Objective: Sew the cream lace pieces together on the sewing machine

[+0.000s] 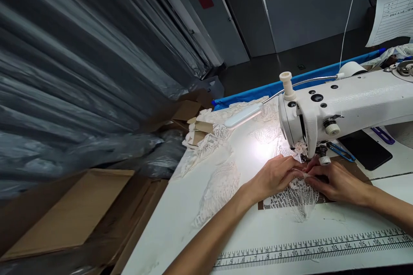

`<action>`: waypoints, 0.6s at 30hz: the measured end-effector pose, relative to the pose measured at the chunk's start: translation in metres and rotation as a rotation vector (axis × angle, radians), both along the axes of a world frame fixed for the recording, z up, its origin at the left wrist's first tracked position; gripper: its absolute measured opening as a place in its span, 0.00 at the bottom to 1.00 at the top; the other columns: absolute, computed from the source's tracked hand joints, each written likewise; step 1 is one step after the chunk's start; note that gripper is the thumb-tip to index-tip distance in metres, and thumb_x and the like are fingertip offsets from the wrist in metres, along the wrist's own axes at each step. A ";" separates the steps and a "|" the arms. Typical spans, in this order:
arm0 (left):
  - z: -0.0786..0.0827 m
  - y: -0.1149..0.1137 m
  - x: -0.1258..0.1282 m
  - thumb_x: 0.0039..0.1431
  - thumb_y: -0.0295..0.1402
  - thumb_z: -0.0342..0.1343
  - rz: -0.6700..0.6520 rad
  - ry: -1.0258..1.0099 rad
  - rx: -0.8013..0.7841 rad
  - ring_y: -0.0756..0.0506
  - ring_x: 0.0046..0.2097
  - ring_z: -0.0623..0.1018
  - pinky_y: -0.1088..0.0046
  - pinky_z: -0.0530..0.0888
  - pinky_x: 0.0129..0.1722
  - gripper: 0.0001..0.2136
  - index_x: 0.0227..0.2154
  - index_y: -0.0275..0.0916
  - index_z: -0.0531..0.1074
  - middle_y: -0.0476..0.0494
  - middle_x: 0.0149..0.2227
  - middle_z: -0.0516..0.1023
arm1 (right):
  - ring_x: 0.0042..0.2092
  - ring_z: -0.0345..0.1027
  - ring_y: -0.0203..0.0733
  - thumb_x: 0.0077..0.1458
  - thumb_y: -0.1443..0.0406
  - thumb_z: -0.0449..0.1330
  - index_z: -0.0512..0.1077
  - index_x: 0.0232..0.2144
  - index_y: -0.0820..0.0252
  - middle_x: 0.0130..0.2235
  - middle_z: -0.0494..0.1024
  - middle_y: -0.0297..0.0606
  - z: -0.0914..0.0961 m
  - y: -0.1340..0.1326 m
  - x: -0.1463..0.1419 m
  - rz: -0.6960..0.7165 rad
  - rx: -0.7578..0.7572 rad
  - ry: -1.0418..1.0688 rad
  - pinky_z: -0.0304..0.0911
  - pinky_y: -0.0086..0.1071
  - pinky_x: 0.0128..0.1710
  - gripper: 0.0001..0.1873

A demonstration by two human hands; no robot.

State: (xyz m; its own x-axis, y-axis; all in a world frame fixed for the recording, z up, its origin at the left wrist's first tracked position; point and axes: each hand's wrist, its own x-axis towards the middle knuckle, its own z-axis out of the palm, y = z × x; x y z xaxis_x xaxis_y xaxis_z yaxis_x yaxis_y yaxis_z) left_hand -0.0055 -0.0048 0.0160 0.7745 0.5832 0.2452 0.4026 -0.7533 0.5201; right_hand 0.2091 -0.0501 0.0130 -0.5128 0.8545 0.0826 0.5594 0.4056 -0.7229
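White lace fabric [295,195] lies under the needle end of a white sewing machine [361,103] and drapes toward me over a brown patch of the table. My left hand [279,174] pinches the lace just left of the presser foot. From the right, my right hand [334,182] grips the same lace, its fingertips almost meeting the left ones. The fingertips partly hide the fabric edge and the needle. A small lit lamp [243,115] on a bendy neck shines on the table left of the machine head.
More lace pieces [221,187] lie on the left of the white table. Blue thread snips [341,151], a black phone [366,148] and purple scissors [383,135] rest beneath the machine arm. A printed ruler [309,251] runs along the front edge. Cardboard boxes [71,206] stand left.
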 end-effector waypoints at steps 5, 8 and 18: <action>0.011 -0.005 -0.010 0.61 0.43 0.52 0.077 -0.096 -0.342 0.51 0.30 0.73 0.75 0.70 0.30 0.14 0.35 0.36 0.73 0.46 0.29 0.75 | 0.26 0.63 0.38 0.59 0.51 0.49 0.73 0.33 0.62 0.26 0.69 0.38 0.009 -0.002 -0.001 -0.032 -0.186 0.082 0.59 0.31 0.26 0.22; 0.020 -0.006 -0.014 0.61 0.47 0.49 0.160 -0.095 -0.573 0.54 0.22 0.63 0.78 0.61 0.21 0.18 0.28 0.36 0.70 0.51 0.23 0.65 | 0.22 0.59 0.34 0.57 0.49 0.51 0.69 0.28 0.61 0.21 0.65 0.32 0.012 -0.003 -0.007 -0.019 -0.396 0.214 0.56 0.28 0.21 0.22; 0.038 0.025 0.013 0.56 0.45 0.54 0.353 0.412 -0.236 0.51 0.23 0.65 0.76 0.59 0.23 0.15 0.25 0.38 0.68 0.52 0.20 0.64 | 0.20 0.66 0.37 0.62 0.59 0.50 0.68 0.25 0.63 0.22 0.73 0.41 0.019 0.007 -0.031 -0.183 -0.617 -0.124 0.58 0.27 0.19 0.18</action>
State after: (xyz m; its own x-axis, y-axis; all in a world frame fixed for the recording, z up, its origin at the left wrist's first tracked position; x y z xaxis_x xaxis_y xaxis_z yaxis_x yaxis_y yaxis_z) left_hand 0.0078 0.0205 0.0543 0.5275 0.8251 -0.2023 0.8122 -0.4199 0.4050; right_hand 0.1785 -0.0435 0.0319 -0.3285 0.8007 -0.5009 0.6743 -0.1725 -0.7181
